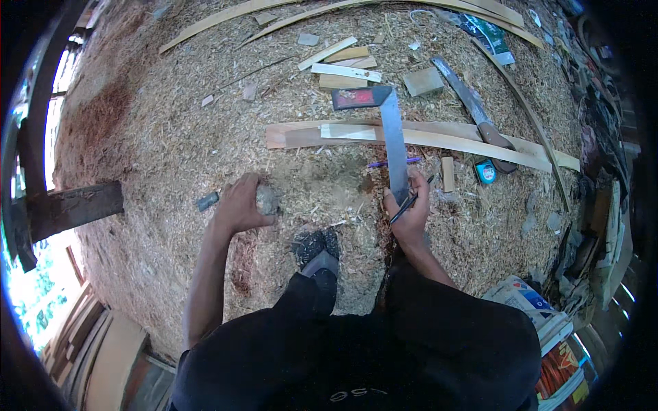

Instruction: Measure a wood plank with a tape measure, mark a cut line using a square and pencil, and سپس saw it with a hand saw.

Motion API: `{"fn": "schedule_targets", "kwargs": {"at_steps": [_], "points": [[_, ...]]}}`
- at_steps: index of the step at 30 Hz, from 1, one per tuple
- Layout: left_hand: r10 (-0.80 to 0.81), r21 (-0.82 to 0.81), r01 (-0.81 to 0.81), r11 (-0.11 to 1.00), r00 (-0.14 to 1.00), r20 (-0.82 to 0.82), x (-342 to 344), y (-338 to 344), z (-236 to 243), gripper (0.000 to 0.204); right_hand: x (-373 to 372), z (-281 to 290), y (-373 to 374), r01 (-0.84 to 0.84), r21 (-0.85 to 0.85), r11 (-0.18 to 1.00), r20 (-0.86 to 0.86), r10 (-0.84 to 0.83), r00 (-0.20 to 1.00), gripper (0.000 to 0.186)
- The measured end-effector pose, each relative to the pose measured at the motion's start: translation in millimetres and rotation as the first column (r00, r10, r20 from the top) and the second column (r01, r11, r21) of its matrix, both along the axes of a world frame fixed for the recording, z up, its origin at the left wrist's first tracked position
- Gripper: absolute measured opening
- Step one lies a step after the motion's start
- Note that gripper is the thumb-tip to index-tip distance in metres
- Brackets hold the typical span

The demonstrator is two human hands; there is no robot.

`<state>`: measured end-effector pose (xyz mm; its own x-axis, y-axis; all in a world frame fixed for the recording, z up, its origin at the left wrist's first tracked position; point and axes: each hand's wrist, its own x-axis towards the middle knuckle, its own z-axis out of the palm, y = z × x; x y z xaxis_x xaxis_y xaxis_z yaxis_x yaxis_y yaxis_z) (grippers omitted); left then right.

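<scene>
My left hand [241, 204] is curled around a roundish grey lump [267, 200], which looks like a stone, low over the shavings. Between the fingers of my right hand [411, 209] are the end of a try square's steel blade [393, 137] and a slim black pen [413, 200]. The square's dark stock with a red patch [356, 98] points left at the far end. Its blade crosses over pale wooden strips [439, 139] lying on the ground. A purple pen [380, 164] lies partly under the blade. Left of my left hand is a small dark block [208, 201].
Right of the square are a turquoise tape measure [486, 172], a small wood block [448, 175] and a saw-like blade with a brown handle [473, 103]. Wood offcuts [343, 68] and a grey block [423, 81] lie beyond. A dark beam [79, 209] juts in at left.
</scene>
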<state>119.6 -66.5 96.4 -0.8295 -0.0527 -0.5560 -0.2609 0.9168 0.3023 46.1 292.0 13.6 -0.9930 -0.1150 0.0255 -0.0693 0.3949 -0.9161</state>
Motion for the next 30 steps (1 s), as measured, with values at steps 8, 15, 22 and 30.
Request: {"fn": "schedule_targets", "kwargs": {"at_steps": [8,15,22,30], "points": [[-0.047,0.037,0.074,0.997,0.877,-0.477,-55.0,86.5,-10.0,0.087,-1.7,11.5,2.1,0.096,-0.148,0.984,0.169,-0.070,0.983,0.064],[-0.490,-0.013,0.570,0.822,0.694,-0.528,-66.2,190.0,-71.6,0.080,-5.1,15.4,18.2,0.135,-0.096,0.986,0.031,-0.133,0.991,0.062],[-0.523,-0.171,0.505,0.846,0.726,-0.445,-34.8,136.1,-103.8,0.067,-6.8,23.8,21.1,0.181,-0.239,0.954,0.116,-0.158,0.981,0.060],[-0.340,-0.055,0.385,0.921,0.728,-0.595,-58.2,127.3,-65.4,0.060,-7.5,15.3,17.7,0.131,-0.100,0.986,0.059,-0.125,0.990,0.063]]}}
